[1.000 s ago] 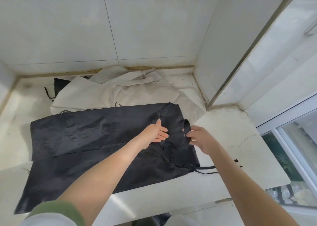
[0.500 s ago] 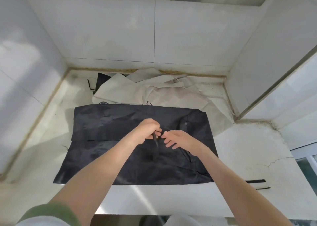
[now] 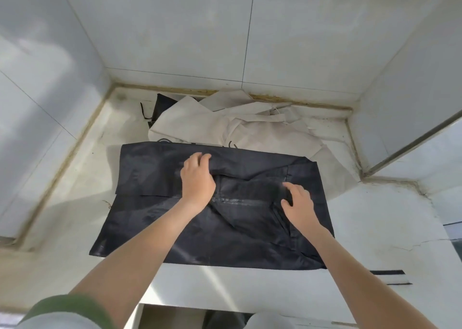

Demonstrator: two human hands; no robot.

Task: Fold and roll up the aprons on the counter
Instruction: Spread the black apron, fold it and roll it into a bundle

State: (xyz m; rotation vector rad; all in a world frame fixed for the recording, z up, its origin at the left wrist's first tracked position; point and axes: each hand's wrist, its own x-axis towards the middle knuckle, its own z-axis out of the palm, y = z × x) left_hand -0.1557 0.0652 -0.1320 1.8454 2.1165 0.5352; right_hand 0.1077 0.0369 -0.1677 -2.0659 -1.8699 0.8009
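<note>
— We have the black apron (image 3: 225,218) just in front of the cream aprons (image 3: 250,128); our left hand (image 3: 197,178) curls round a fold, and our right hand (image 3: 298,203) presses with its fingers spread.
— If we pull unevenly, the fold skews.

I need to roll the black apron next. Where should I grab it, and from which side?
Likely the right short edge, coming from the right: the apron lies flat, folded into a band that is longer left to right, so rolling from that end should keep the roll narrow.

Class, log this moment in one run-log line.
stage: folding; black fabric apron: spread on white counter; left hand: grips its fold; right hand: presses apron
</note>
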